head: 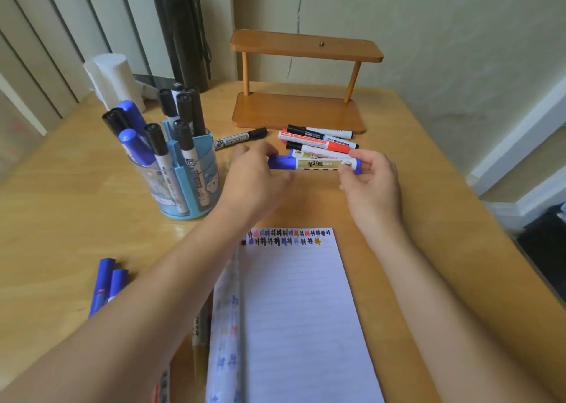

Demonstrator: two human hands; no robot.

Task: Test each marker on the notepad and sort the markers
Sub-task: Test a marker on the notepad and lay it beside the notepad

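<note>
A blue marker (315, 164) with a gold label lies level above the table, held at both ends. My left hand (255, 177) grips its blue cap end and my right hand (369, 179) pinches the other end. Below them lies the lined notepad (300, 310), with two rows of small coloured test marks along its top edge. A pile of red, black and white markers (318, 140) lies just behind the held marker. One black marker (240, 139) lies alone to the left of that pile.
A blue pen holder (186, 169) full of black and blue markers stands at the left. Behind the pile stands a small wooden shelf (301, 81). Two blue markers (107, 283) lie at the near left. More markers (199, 335) lie partly hidden under my left forearm.
</note>
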